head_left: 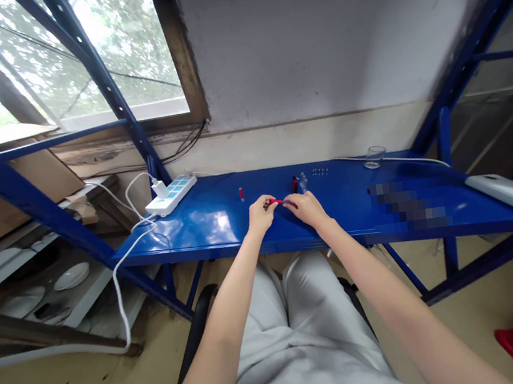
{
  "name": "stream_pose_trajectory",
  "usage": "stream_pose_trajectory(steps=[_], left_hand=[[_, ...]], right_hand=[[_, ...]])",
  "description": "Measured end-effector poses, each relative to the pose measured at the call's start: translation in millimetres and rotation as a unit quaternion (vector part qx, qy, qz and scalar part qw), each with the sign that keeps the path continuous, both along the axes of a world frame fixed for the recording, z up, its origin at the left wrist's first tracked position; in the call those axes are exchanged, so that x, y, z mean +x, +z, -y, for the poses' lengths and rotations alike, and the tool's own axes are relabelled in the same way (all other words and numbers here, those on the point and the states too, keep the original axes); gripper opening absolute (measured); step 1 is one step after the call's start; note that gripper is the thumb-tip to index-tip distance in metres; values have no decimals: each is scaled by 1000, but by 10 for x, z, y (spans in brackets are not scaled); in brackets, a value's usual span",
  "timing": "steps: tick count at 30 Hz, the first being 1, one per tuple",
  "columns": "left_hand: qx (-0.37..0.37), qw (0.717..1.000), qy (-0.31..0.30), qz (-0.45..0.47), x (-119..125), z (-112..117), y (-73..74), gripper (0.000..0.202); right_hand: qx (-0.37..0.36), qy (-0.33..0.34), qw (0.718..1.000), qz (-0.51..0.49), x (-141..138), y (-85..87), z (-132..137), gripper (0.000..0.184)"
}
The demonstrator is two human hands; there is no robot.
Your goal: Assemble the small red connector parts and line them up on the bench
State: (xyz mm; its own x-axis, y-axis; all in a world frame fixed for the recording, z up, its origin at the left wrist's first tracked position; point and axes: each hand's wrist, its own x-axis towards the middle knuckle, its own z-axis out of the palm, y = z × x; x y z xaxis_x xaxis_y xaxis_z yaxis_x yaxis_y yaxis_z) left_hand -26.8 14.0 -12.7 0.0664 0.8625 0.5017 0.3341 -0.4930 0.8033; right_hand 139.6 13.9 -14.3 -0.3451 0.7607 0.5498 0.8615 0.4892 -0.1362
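The left hand's [260,216] fingers are clamped on the left end of the red piece [277,201], thumb beneath; the right hand's [309,210] fingers close on its right end. The piece lies between the two sets of fingertips, just above the table [204,192], its red middle bare in the gap. Its long axis runs crosswise from hand to hand, close to level and dipping slightly to the right; which end is its tip I cannot tell.

Just beyond the right hand are a red-and-black piece [294,184] and some clear parts [303,182]. A small red tube [241,194] stands upright left of the hands. Farther out are a row of small bits [320,171], a glass [374,157] and a power strip [172,195].
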Motion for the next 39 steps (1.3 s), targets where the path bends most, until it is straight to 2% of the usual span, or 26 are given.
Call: stream_pose_trajectory(steps=[5, 9, 12, 19, 23, 26, 33, 39], left_hand=[[-1, 998, 3, 59, -13, -42, -38, 7], [-10, 990, 35, 133, -80, -67, -40, 9], [-24, 988, 40, 144, -100, -84, -49, 13], [-79, 989, -35, 123, -39, -85, -73, 18], [-78, 989, -89, 90, -37, -67, -74, 33], [-82, 988, -103, 80, -38, -76, -89, 29], [-105, 980, -46, 162, -42, -138, -112, 20], [-91, 974, 21, 209, -86, -103, -23, 21]], right_hand=[[-10, -10, 1000, 11, -6, 11, 3, 18], [-10, -45, 999, 1, 33, 5, 6, 17], [-8, -37, 999, -13, 33, 14, 22, 17], [-19, -2, 1000, 0, -26, 57, 65, 17], [-17, 2, 1000, 14, -27, 37, 50, 16], [-18, 3, 1000, 13, -28, 27, 38, 16], [-21, -16, 1000, 9, -41, 45, 59, 17], [-21, -4, 1000, 3, -46, 43, 70, 18]])
